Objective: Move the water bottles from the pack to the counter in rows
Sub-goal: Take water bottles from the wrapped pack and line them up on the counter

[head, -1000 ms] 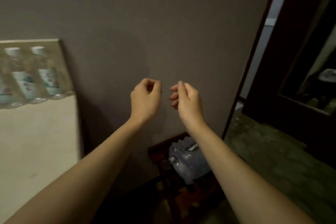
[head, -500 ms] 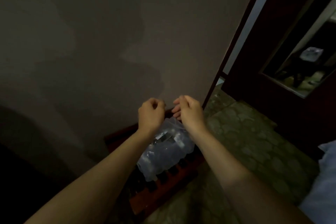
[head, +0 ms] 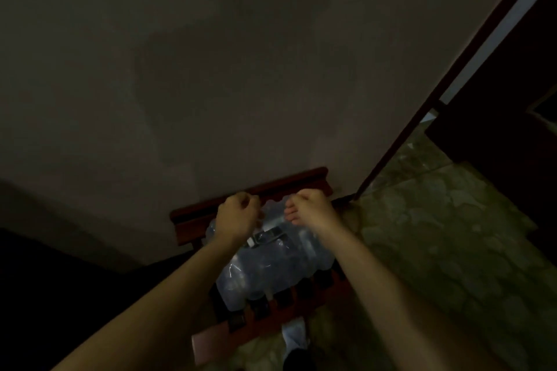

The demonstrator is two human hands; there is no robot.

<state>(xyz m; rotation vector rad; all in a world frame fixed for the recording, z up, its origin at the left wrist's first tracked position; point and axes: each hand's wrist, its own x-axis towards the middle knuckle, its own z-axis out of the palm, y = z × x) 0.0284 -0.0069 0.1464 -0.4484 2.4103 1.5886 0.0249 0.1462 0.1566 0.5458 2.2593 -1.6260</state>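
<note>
A shrink-wrapped pack of water bottles (head: pixel 271 265) lies on a low dark-red wooden rack (head: pixel 250 190) against the wall. Both my hands reach down over the pack's far end. My left hand (head: pixel 238 217) is curled into a loose fist above the pack's far left corner. My right hand (head: pixel 310 209) is curled the same way above its far right corner. No bottle shows in either hand, and I cannot tell whether the fingers touch the plastic wrap. The counter is out of view.
A plain grey wall (head: pixel 211 69) rises right behind the rack. A dark door frame (head: pixel 452 84) runs diagonally at the right, with mottled stone floor (head: pixel 437 235) beyond it. My trouser leg and shoe (head: pixel 294 340) show below the rack. The left side is in deep shadow.
My view has swung from the counter with its standing bottles down to the pack. Both curled hands have dropped from chest height to just over the pack's far end.
</note>
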